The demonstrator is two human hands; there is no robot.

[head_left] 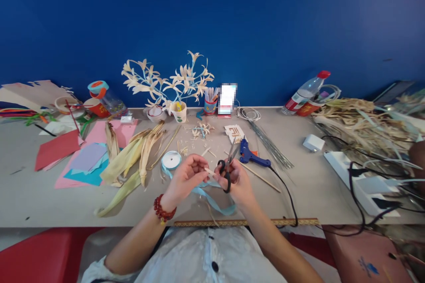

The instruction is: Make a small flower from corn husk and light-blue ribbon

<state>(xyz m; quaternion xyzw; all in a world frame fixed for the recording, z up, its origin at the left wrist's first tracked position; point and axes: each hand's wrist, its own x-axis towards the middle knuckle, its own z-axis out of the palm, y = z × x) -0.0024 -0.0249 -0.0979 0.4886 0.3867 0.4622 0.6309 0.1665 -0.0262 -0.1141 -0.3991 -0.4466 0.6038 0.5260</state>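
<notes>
Between my hands is a small pale piece of husk (210, 171), its ends pinched by fingers of both hands. My left hand (189, 177), with a red bead bracelet at the wrist, closes on its left end. Black-handled scissors (227, 172) rest in my right hand (238, 183), blades pointing up and away, while its fingertips also touch the husk piece. Light blue ribbon (215, 203) lies on the table below my hands, near a white ribbon spool (171, 159). Beyond my hands are small husk scraps and a little husk flower (203, 130).
A blue glue gun (254, 154) and metal wires (272, 146) lie to the right, before a power strip (358, 185). Dried husks (133, 159) and coloured paper (59, 148) are at left. Behind stand husk flowers in a cup (179, 112), a phone (227, 99) and a bottle (303, 95).
</notes>
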